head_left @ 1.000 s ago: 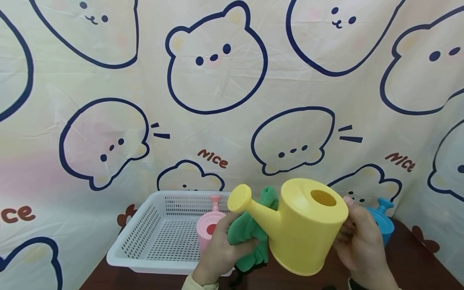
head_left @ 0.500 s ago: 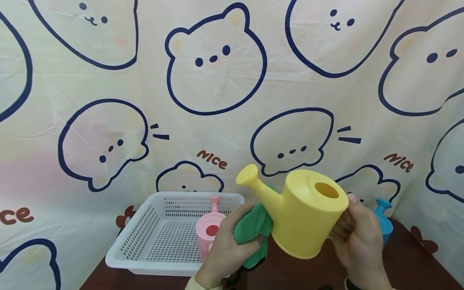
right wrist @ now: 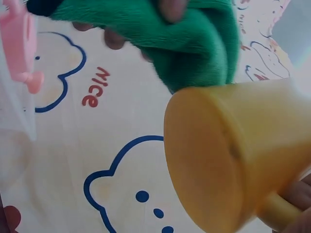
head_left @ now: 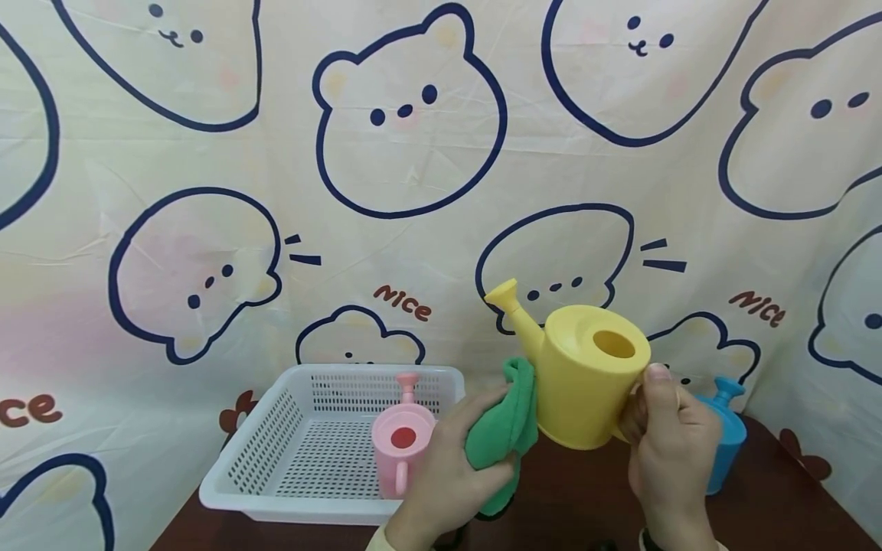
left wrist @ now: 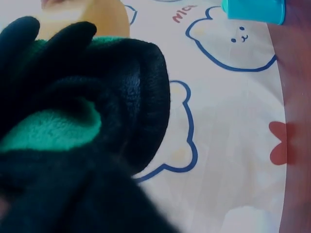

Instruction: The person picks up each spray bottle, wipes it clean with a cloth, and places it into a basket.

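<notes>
A yellow watering can (head_left: 586, 375) is held up by my right hand (head_left: 671, 440), whose fingers grip its handle at the right side. Its spout points up and left, and the round base shows in the right wrist view. My left hand (head_left: 462, 467) holds a bunched green cloth (head_left: 506, 421) against the left side of the can, below the spout. In the right wrist view the cloth (right wrist: 194, 43) lies right at the edge of the can's base. Dark shapes and the cloth (left wrist: 53, 128) fill much of the left wrist view.
A white perforated basket (head_left: 234, 490) stands on the dark brown table (head_left: 558, 513) at the left, with a pink watering can (head_left: 403, 425) inside. A blue watering can (head_left: 726, 444) stands at the right, partly behind my right hand. A patterned curtain (head_left: 413, 168) hangs behind the table.
The yellow watering can has risen and tilted, its spout swinging upward and to the right. My left hand with the green cloth has shifted right along the can. More of the pink can shows.
</notes>
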A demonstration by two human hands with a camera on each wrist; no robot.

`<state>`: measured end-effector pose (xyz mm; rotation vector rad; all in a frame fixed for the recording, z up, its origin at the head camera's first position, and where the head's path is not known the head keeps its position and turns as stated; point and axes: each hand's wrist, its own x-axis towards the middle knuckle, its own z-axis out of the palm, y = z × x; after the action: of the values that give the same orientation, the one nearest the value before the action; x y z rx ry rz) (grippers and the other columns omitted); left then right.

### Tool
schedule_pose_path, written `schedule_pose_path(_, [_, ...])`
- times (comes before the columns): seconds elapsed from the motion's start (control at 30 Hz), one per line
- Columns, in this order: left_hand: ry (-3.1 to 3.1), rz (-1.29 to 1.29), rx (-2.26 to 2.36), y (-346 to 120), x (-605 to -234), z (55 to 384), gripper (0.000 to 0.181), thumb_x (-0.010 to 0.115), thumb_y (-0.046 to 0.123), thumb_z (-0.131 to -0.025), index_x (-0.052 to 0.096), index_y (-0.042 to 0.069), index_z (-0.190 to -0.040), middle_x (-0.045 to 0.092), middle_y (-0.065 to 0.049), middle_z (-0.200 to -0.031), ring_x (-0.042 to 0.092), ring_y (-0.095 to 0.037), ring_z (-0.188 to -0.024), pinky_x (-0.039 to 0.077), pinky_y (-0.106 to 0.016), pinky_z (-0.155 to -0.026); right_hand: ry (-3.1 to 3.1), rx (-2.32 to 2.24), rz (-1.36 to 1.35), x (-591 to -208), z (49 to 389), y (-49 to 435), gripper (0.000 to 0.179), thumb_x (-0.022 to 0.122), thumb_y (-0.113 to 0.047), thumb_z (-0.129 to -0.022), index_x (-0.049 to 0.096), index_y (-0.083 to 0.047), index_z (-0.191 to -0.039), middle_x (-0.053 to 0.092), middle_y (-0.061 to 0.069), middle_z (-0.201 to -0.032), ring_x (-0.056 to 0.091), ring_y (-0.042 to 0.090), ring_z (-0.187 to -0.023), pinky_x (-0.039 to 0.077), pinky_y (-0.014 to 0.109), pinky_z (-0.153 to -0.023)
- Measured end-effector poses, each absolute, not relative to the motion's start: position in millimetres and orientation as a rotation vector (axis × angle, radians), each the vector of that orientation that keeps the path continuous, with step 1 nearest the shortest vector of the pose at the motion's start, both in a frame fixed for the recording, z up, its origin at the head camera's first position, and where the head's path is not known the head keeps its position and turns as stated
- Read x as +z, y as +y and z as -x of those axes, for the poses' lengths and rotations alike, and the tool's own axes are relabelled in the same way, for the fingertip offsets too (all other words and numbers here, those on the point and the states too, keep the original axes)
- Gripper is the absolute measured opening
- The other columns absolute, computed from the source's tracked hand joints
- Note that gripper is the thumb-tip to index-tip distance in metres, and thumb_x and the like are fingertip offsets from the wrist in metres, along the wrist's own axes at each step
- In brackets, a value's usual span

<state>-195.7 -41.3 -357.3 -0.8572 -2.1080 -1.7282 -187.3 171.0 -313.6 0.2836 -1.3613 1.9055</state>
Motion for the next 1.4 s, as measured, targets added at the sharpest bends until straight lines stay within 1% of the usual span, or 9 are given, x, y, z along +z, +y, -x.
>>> schedule_pose_path(0.1, [-2.130, 0.820, -1.746, -40.1, -355.9, 193.8, 0.074, 0.076, 0.006, -0.084, 0.057, 0.039, -0.147, 0.065, 0.011, -0.135, 0.065, -0.015, -0.114, 0.056, -0.035, -0.099, -1.371, 1.893, -0.296, -317.2, 189.7, 170.1, 0.060, 0.053, -0.011, -0.109, 0.033, -0.001, -0.054, 0.028, 0.002, -0.048, 0.022, 0.016, -0.036, 0.009, 0.035, -0.036])
schedule_pose_path(0.23, [-2.099, 0.773, -1.743, -40.0, -354.7, 192.4, 0.074, 0.076, 0.004, -0.083, 0.057, 0.036, -0.147, 0.066, 0.008, -0.133, 0.065, -0.017, -0.114, 0.056, -0.035, -0.100, -1.451, 1.885, -0.240, -319.6, 189.9, 168.7, 0.058, 0.054, -0.012, -0.109, 0.035, 0.000, -0.055, 0.031, 0.001, -0.049, 0.024, 0.017, -0.038, 0.012, 0.036, -0.037])
schedule_pose_path(0.37, [-2.069, 0.720, -1.746, -41.1, -353.2, 191.4, 0.074, 0.077, 0.003, -0.082, 0.059, 0.038, -0.145, 0.067, 0.010, -0.130, 0.065, -0.015, -0.115, 0.055, -0.036, -0.102, -1.537, 1.873, -0.205, -319.5, 188.1, 166.8, 0.057, 0.053, -0.013, -0.110, 0.036, 0.000, -0.057, 0.033, 0.001, -0.050, 0.027, 0.019, -0.040, 0.016, 0.036, -0.039])
schedule_pose_path(0.6, [-2.027, 0.676, -1.740, -43.5, -351.6, 190.5, 0.075, 0.077, 0.000, -0.079, 0.062, 0.036, -0.143, 0.068, 0.009, -0.130, 0.065, -0.016, -0.114, 0.055, -0.038, -0.102, -1.620, 1.871, -0.222, -320.2, 185.7, 166.2, 0.055, 0.052, -0.014, -0.110, 0.036, 0.000, -0.059, 0.033, 0.002, -0.050, 0.028, 0.019, -0.040, 0.019, 0.037, -0.039])
schedule_pose_path(0.67, [-2.030, 0.661, -1.728, -44.3, -350.8, 190.1, 0.075, 0.077, 0.000, -0.079, 0.063, 0.037, -0.142, 0.067, 0.011, -0.130, 0.064, -0.015, -0.115, 0.055, -0.038, -0.103, -1.636, 1.873, -0.226, -320.5, 185.6, 166.8, 0.056, 0.051, -0.014, -0.110, 0.036, 0.000, -0.059, 0.033, 0.002, -0.050, 0.029, 0.019, -0.041, 0.020, 0.037, -0.039])
schedule_pose_path(0.8, [-2.023, 0.684, -1.604, -45.6, -351.8, 190.6, 0.077, 0.080, 0.001, -0.078, 0.062, 0.036, -0.144, 0.067, 0.009, -0.126, 0.063, -0.013, -0.111, 0.056, -0.037, -0.099, -1.644, 1.892, -0.240, -320.9, 185.6, 167.8, 0.056, 0.050, -0.016, -0.111, 0.037, -0.001, -0.059, 0.033, 0.002, -0.050, 0.029, 0.019, -0.041, 0.020, 0.038, -0.040])
schedule_pose_path(0.97, [-2.008, 0.714, -1.333, -45.4, -357.0, 192.0, 0.084, 0.084, 0.002, -0.074, 0.059, 0.033, -0.148, 0.065, 0.004, -0.120, 0.062, -0.009, -0.104, 0.060, -0.035, -0.092, -1.654, 1.902, -0.223, -320.0, 185.3, 168.3, 0.056, 0.051, -0.018, -0.111, 0.037, -0.001, -0.060, 0.033, 0.003, -0.051, 0.029, 0.020, -0.041, 0.021, 0.038, -0.040])
schedule_pose_path(1.2, [-1.987, 0.747, -1.206, -43.4, -358.8, 192.1, 0.097, 0.086, 0.001, -0.069, 0.052, 0.028, -0.156, 0.064, 0.000, -0.122, 0.063, -0.011, -0.106, 0.061, -0.036, -0.095, -1.650, 1.905, -0.217, -319.7, 185.6, 169.8, 0.056, 0.051, -0.017, -0.111, 0.037, -0.001, -0.059, 0.033, 0.003, -0.051, 0.029, 0.020, -0.041, 0.021, 0.038, -0.040])
schedule_pose_path(1.4, [-2.005, 0.763, -1.171, -43.3, -357.8, 190.9, 0.093, 0.086, 0.002, -0.069, 0.056, 0.029, -0.153, 0.064, 0.001, -0.118, 0.062, -0.009, -0.101, 0.060, -0.033, -0.090, -1.602, 1.911, -0.239, -318.7, 186.2, 171.3, 0.056, 0.051, -0.014, -0.111, 0.037, -0.001, -0.058, 0.032, 0.003, -0.050, 0.028, 0.020, -0.040, 0.019, 0.038, -0.039])
